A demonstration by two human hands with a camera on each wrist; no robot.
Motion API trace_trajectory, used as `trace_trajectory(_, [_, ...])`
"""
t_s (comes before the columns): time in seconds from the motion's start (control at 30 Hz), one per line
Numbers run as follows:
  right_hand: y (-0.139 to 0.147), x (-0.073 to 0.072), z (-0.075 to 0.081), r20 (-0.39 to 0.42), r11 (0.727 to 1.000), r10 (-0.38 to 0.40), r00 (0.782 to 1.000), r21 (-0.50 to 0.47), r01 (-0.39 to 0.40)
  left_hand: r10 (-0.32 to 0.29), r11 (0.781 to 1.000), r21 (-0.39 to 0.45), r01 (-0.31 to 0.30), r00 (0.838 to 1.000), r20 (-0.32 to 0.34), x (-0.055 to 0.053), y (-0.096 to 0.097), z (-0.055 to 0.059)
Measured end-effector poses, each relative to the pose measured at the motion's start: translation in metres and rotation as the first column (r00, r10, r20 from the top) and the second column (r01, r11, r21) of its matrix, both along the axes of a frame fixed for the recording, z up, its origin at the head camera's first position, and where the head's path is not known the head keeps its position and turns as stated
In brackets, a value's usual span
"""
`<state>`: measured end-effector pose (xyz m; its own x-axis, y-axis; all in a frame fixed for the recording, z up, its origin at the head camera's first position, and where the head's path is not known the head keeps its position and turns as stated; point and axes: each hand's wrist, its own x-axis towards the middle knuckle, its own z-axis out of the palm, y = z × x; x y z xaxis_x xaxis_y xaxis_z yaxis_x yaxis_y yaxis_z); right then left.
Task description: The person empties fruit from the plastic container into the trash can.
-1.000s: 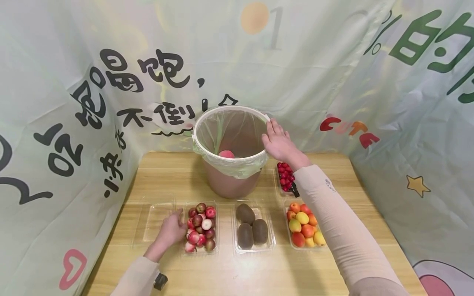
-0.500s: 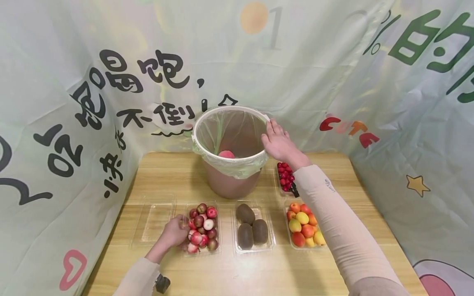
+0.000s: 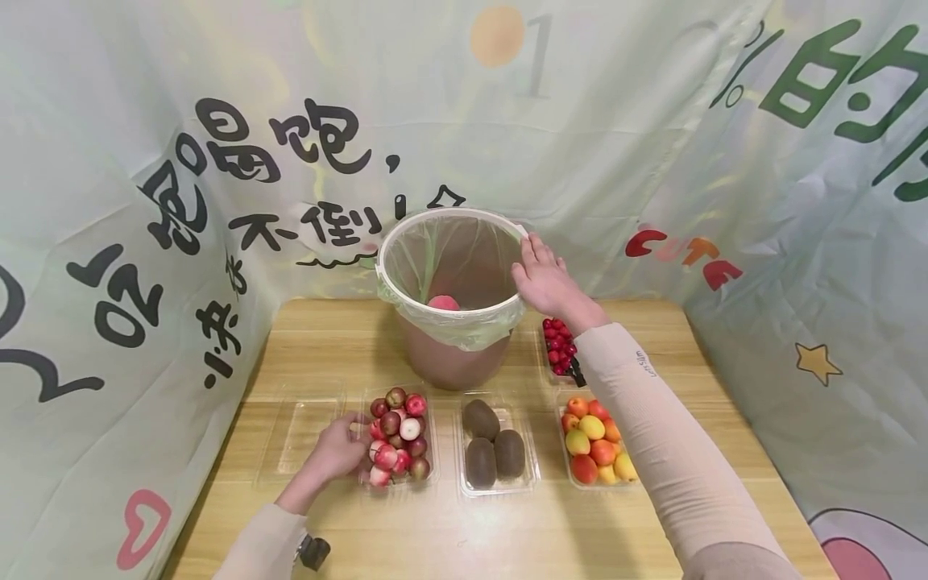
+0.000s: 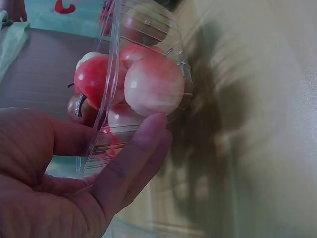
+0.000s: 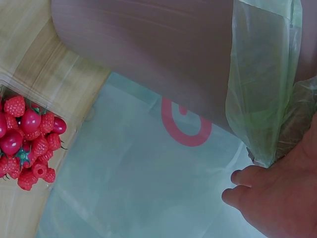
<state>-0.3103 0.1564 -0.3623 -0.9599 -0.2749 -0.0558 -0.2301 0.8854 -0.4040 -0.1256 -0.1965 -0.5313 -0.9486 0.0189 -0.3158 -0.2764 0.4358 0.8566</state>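
Observation:
In the head view my left hand (image 3: 335, 449) is at the left side of a clear plastic box (image 3: 433, 435) of small red-and-white apples and dark round fruits. The left wrist view shows the thumb inside the box's rim (image 4: 115, 54) and the fingers (image 4: 131, 163) outside, under a pale pink apple (image 4: 154, 85). The box looks tilted there. My right hand (image 3: 547, 282) rests on the right rim of a brown bin (image 3: 453, 358), fingers extended. A green liner bag (image 5: 260, 74) hangs over the bin's rim, and a pink-red round thing (image 3: 444, 303) shows inside.
A clear plastic box (image 3: 297, 435) stands at the left. A box with brown oval fruits (image 3: 481, 463) sits in the middle, then one with orange and yellow fruits (image 3: 590, 447). Behind it are red berries (image 5: 29, 141) in a box, partly behind my right arm. Printed cloth walls surround the table (image 3: 500, 532).
The fruit box has shifted slightly right and away from me, with the left hand at its side. My right hand stays on the bin rim.

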Motion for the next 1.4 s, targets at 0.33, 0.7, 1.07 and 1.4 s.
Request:
trace_trajectory(0.33, [-0.001, 0.001, 0.002, 0.001, 1.0, 0.004, 1.0, -0.005, -0.004, -0.024, 0.998, -0.06, 0.022, 0.999, -0.04, -0.003, -0.004, 0.025])
trace_trajectory(0.7, [-0.001, 0.0, 0.002, -0.004, 1.0, 0.005, 1.0, -0.001, -0.005, -0.061, 0.996, -0.064, 0.054, 0.992, -0.108, -0.011, -0.018, 0.063])
trace_trajectory(1.07, [-0.001, 0.0, 0.001, -0.003, 1.0, 0.005, 1.0, 0.0, -0.005, -0.07, 0.996, -0.057, 0.063, 0.989, -0.127, -0.01, -0.024, 0.103])
trace_trajectory(1.4, [-0.001, 0.0, 0.001, -0.007, 1.0, 0.004, 1.0, -0.004, -0.004, -0.1, 0.995, -0.023, 0.098, 0.985, -0.142, -0.01, -0.026, 0.129])
